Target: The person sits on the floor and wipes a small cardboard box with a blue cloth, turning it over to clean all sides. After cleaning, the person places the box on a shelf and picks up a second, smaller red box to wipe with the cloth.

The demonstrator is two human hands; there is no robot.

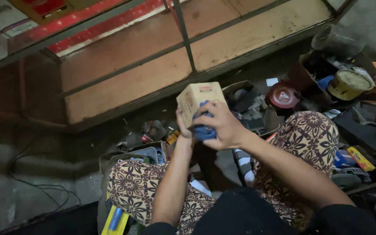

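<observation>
A seated person's left hand (182,126) grips a small cardboard box (199,99) from below, holding it raised over patterned-trousered knees, while the right hand (220,124) presses a bunched blue cloth (203,131) against the box's near side. An empty wooden shelf unit (153,65) stands just beyond; a yellow tin (349,85) and red lid (283,95) lie among floor clutter to the right.

I see a dark, dusty concrete floor (31,174) carrying the clutter: a black cable (35,185) on the left, a red round lid (283,95) and a yellow tin (349,85) on the right, and small scraps (153,130) near the empty wooden shelf (131,82).
</observation>
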